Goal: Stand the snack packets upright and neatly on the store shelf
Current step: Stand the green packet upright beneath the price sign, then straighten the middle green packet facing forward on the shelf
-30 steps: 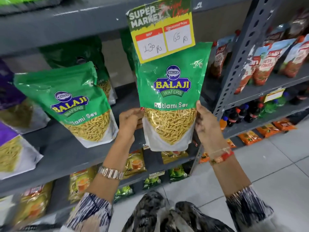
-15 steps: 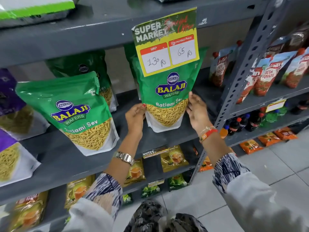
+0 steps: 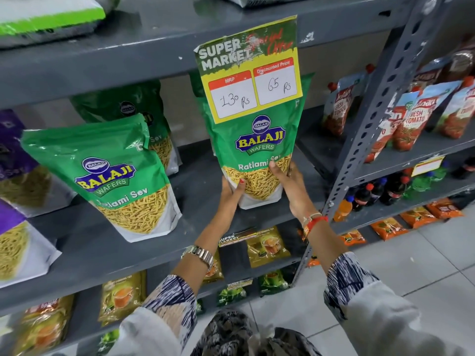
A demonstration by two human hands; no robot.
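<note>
A green Balaji Ratlami Sev packet stands upright on the grey shelf, its top hidden behind a price card. My left hand grips its lower left corner and my right hand grips its lower right side. A second green sev packet leans at the shelf's front left. A third green packet stands behind that one, partly hidden.
Purple snack packets fill the far left of the shelf. A perforated grey upright post bounds the shelf on the right, with tomato sauce pouches beyond it. Tea packets sit on the shelf below. The upper shelf edge overhangs the packets.
Both hands have carried the green packet from in front of the shelf in under the price card and down onto the shelf board. My fingers now sit lower on the packet.
</note>
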